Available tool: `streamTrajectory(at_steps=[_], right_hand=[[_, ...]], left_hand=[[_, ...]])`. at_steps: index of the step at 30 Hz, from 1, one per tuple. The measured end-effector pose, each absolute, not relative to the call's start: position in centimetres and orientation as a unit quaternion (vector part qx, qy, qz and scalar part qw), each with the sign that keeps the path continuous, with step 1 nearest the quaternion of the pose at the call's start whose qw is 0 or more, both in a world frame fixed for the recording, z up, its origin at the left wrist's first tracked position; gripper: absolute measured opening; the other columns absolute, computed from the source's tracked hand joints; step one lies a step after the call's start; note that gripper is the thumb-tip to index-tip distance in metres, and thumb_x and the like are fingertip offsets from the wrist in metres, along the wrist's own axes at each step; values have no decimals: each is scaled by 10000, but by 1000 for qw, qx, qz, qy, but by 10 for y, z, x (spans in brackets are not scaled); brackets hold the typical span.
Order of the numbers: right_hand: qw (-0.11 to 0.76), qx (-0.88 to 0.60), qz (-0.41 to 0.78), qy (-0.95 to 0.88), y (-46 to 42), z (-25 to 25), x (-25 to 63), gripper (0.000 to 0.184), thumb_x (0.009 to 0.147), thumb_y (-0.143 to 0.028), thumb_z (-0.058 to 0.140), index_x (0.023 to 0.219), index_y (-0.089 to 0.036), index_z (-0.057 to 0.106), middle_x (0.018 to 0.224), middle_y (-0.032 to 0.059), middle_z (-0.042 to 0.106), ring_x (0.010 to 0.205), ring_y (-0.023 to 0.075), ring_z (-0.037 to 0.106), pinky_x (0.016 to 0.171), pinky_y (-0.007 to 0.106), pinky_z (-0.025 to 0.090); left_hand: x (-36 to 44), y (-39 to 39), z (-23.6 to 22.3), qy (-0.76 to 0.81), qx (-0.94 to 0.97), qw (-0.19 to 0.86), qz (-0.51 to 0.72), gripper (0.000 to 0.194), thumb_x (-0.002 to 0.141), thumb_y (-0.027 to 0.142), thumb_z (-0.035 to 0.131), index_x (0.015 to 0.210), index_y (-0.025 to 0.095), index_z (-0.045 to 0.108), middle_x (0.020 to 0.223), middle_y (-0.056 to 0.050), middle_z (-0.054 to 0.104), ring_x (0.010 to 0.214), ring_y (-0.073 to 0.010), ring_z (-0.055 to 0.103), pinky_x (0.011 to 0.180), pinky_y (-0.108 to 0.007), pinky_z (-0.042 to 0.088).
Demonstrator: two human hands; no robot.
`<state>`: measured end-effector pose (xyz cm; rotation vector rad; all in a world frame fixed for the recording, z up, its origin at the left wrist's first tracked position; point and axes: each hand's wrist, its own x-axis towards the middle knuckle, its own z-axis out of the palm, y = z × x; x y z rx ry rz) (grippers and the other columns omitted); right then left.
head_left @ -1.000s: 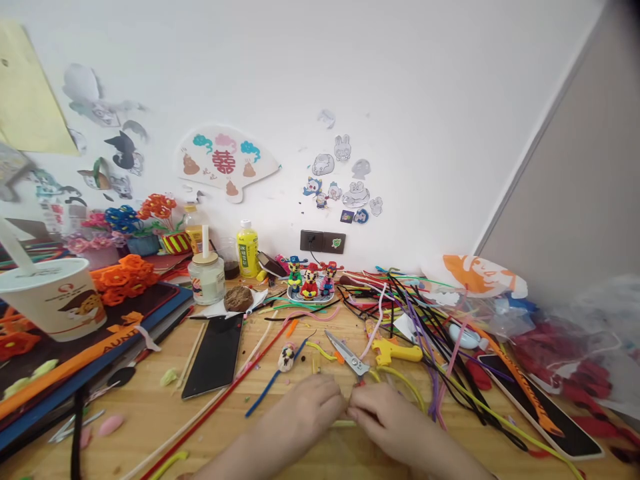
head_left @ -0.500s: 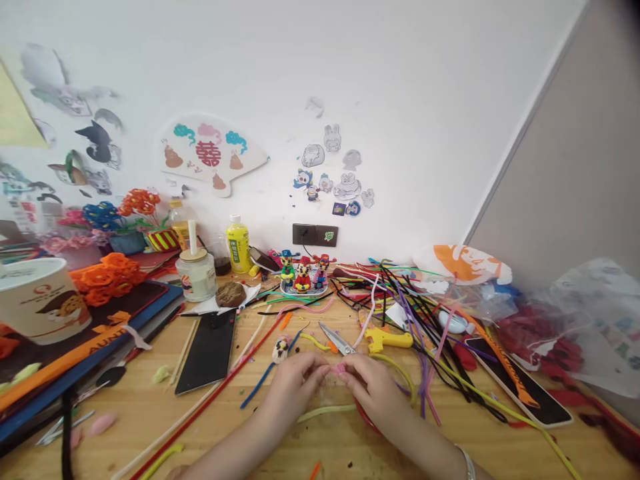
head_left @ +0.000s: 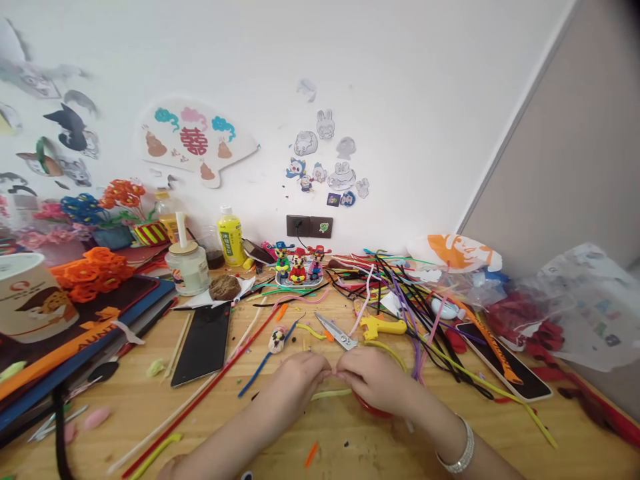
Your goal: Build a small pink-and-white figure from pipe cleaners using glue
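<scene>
My left hand (head_left: pixel 304 379) and my right hand (head_left: pixel 374 377) meet above the table, fingertips pinched together. Between them is a small pink piece, mostly hidden by the fingers; its kind is unclear. Scissors (head_left: pixel 343 339) lie just beyond my right hand, blades pointing away, their red handle (head_left: pixel 371 407) partly under that hand. A yellow glue gun (head_left: pixel 384 327) rests behind them. Left of my left hand lies a small pale figure head with black markings (head_left: pixel 277 340), touching a blue fuzzy stick (head_left: pixel 256 375). A yellow-green strip (head_left: pixel 333 395) shows below the fingers.
Three colourful figurines (head_left: pixel 299 267) stand on a small dish at the back. Pipe cleaners (head_left: pixel 400 293) pile up at back right. A black phone (head_left: pixel 201 345), a candle jar (head_left: pixel 189 270), a yellow bottle (head_left: pixel 231 239) and a paper cup (head_left: pixel 33 300) occupy the left.
The camera view has shifted slightly, moving the scene left and up. My fingertips have closed nearer together, so less of the pink piece shows. More of the right wrist's bracelet is visible.
</scene>
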<state>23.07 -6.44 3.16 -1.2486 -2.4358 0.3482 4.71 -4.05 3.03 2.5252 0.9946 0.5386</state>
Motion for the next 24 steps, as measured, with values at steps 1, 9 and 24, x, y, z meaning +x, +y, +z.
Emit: streamTrajectory(at_steps=[1, 9, 24], right_hand=[[172, -433, 110, -878, -65, 31, 230, 203, 812, -121, 420, 750, -171, 606, 700, 30, 620, 662, 145, 535, 604, 229, 367], [328, -507, 257, -754, -60, 18, 220, 173, 843, -282, 447, 815, -173, 579, 693, -3, 593, 637, 125, 528, 568, 204, 376], [158, -420, 89, -889, -61, 19, 224, 208, 829, -143, 405, 742, -172, 591, 710, 34, 612, 669, 149, 528, 632, 240, 386]], left_hand=[[47, -40, 27, 347, 900, 185, 189, 239, 830, 176, 383, 761, 167, 612, 737, -47, 651, 688, -148, 582, 631, -221, 428], [50, -34, 26, 432, 839, 230, 239, 256, 831, 210, 376, 707, 154, 593, 676, -38, 637, 662, -154, 577, 615, -235, 424], [39, -33, 22, 305, 922, 167, 173, 238, 812, 148, 397, 712, 177, 611, 664, -16, 628, 609, -143, 556, 557, -214, 384]])
